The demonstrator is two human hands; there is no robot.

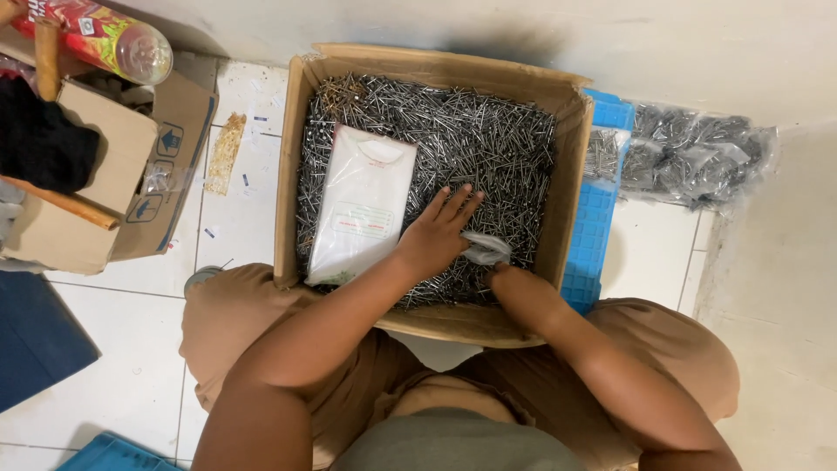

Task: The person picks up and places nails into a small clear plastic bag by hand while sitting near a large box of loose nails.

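Tiled floor; hands [436, 235] apparently mid-box [558, 174], walls close.

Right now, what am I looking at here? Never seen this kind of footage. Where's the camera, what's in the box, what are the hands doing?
There is one picture, from a camera on a person's head looking down at their own lap and arms. They sit on a tiled floor in front of an open cardboard box filled with loose metal nails. A flat white packet lies on the nails. The left hand rests flat on the nails beside it. The right hand is mostly hidden and seems to grip a small clear plastic bag. Bagged nails and a blue crate sit to the right.
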